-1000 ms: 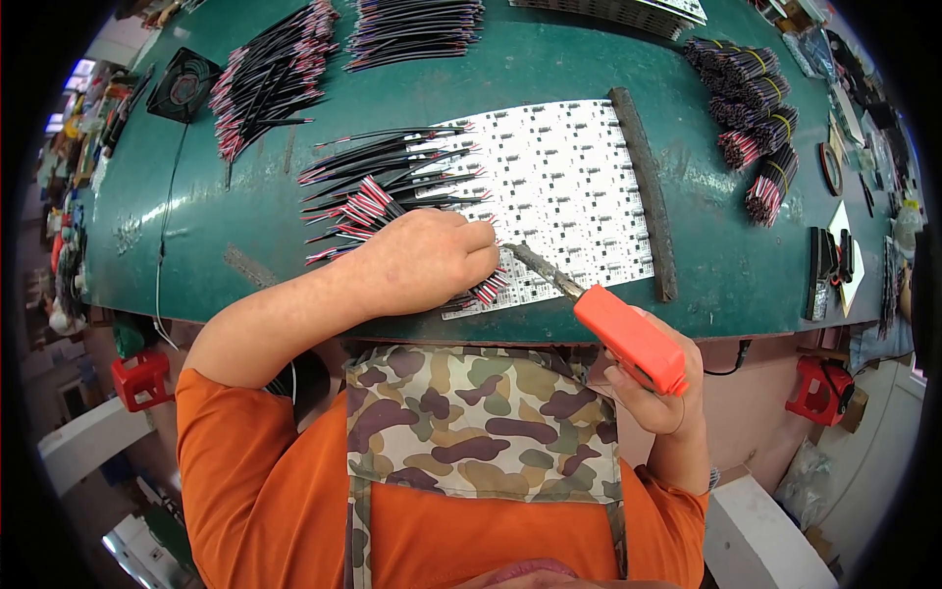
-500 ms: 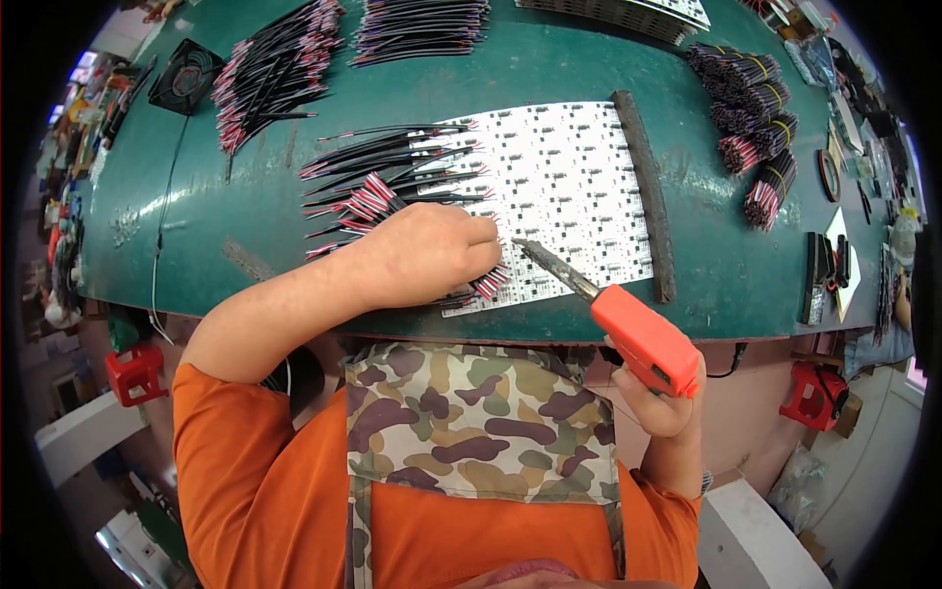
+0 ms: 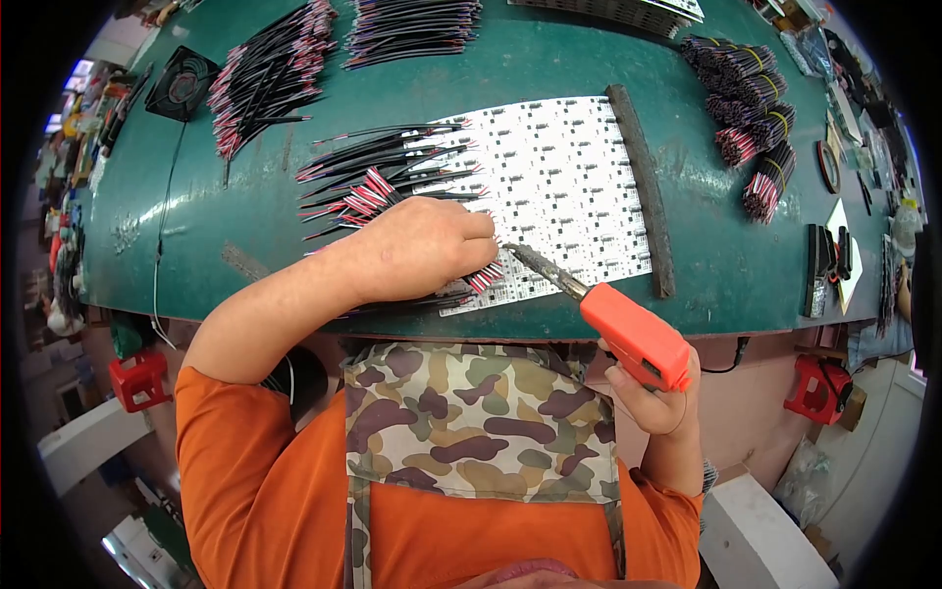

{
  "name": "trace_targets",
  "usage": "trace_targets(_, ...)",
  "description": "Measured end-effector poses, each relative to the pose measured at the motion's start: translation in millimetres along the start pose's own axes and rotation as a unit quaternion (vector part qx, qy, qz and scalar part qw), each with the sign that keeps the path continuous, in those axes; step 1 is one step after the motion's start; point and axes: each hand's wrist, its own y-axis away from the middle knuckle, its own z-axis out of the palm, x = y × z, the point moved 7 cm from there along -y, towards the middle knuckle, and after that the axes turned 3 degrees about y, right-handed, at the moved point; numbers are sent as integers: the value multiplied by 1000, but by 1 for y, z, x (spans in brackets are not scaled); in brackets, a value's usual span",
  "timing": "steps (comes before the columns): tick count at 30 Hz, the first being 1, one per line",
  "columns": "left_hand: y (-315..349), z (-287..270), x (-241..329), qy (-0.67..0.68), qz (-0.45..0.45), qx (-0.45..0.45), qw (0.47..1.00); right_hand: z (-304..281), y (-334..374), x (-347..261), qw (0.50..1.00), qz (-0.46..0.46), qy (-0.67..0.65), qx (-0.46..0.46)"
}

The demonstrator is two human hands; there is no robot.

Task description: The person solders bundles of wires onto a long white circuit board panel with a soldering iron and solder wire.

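On the near edge of the green desk (image 3: pixel 245 211) lies a white panel of small circuit strips (image 3: pixel 559 187), and both hands work at its near left corner. Left hand (image 3: pixel 422 247) rests knuckles-up on the panel, its grip closed down over the ends of red-and-black wire leads (image 3: pixel 486 278) that poke out just right of the fingers. Right hand (image 3: pixel 655 401), off the desk's near edge, has its grip wrapped tight around the orange handle of a soldering iron (image 3: pixel 628 334); the dark tip reaches up-left and meets the panel just beside the left fingertips. A fan of leads (image 3: pixel 378 177) already lies along the panel's left edge, so that side looks largely wired, though I cannot tell which joints are finished. Most of the panel to the right is bare. Far left, loose wire piles (image 3: pixel 265 74) wait; far right sit tied wire bundles (image 3: pixel 751 108).
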Motion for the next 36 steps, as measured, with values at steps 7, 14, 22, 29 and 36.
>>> trace_targets(7, -1, -1, 1, -2, 0, 1, 1000, 0, 4, 4, 999, 38, 3, -38)
trace_targets(14, -1, -1, 2, -7, 0, -2, 1000, 2, 0, -1, 999, 33, 1, -22)
trace_targets(22, -2, -2, 4, -5, -2, -9, 1000, -3, 13, 13, 996, 55, -75, -13)
trace_targets(29, 0, -3, 6, -15, 5, 5, 1000, 3, -1, 0, 998, 27, -51, -13)
trace_targets(36, 0, -2, 8, -36, 7, 9, 999, 4, 2, 5, 999, 35, -29, -20)
